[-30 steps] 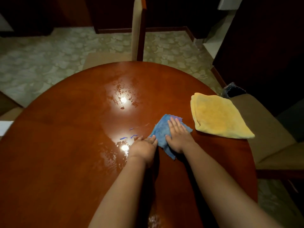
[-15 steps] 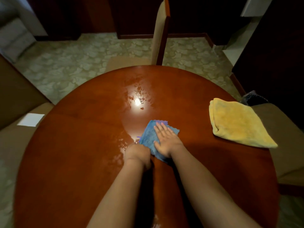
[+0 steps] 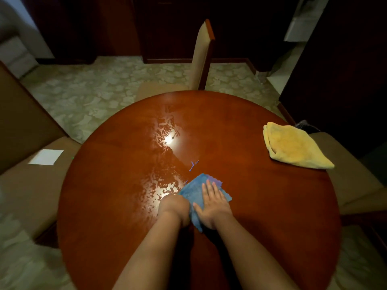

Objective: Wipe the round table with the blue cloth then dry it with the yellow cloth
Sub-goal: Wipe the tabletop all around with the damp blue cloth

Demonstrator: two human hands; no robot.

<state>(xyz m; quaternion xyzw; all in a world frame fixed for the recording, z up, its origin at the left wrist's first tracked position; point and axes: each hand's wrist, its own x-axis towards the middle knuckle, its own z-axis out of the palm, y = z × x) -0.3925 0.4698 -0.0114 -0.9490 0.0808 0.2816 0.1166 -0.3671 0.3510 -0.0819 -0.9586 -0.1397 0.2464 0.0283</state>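
Right hand (image 3: 213, 204) flat, fingers straight, pressing blue cloth (image 3: 193, 190) at round table (image 3: 261, 206) centre. Left hand (image 3: 174, 206) curled at cloth's edge (grip hidden, cannot tell).

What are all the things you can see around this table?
round glossy wooden table: one, reddish brown, centre, with wet streaks left of middle
crumpled blue cloth: one, blue, near side of the table, under the hands
folded yellow cloth: one, yellow, right edge of the table, untouched
small blue thread bits: a few, blue, on the table just beyond the blue cloth
padded wooden chairs: three, beige with dark frames, far side, left and right
white paper sheet: one, white, on the left chair seat
patterned carpet: one, pale green, on the floor
left hand: one, curled at the blue cloth's left edge
right hand: one, pressing flat on the blue cloth
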